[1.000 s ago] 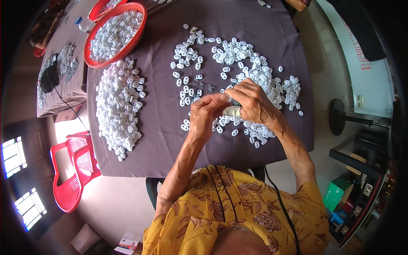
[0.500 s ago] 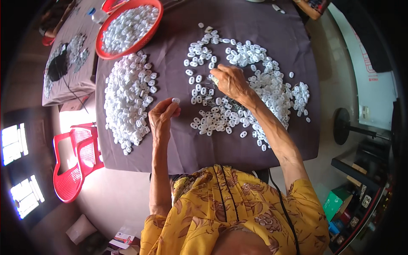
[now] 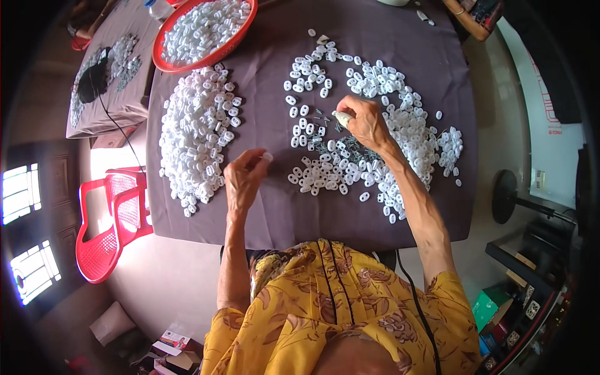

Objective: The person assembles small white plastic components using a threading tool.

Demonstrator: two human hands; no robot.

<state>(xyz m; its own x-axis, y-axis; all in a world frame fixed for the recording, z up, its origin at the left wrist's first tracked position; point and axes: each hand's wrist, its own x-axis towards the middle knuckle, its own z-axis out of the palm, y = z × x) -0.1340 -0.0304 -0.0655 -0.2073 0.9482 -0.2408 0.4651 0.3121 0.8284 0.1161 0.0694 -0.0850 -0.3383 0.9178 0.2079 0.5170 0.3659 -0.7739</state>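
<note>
we've got the left hand [image 3: 245,178] pinching 1 white oval piece [image 3: 267,157] near the left pile [image 3: 195,140], its long axis too small to read; the right hand [image 3: 367,125] grasps a pale object [image 3: 342,117], slanting upper left to lower right; red lettering [image 3: 542,100] marks a white panel [image 3: 557,159]; purple-brown cloth [image 3: 269,81] below, red chair [image 3: 100,259] leftward.

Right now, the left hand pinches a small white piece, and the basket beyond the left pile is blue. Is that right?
Not quite: in the head view the basket beyond the left pile is red, not blue. The left hand does pinch a small white piece.
</note>
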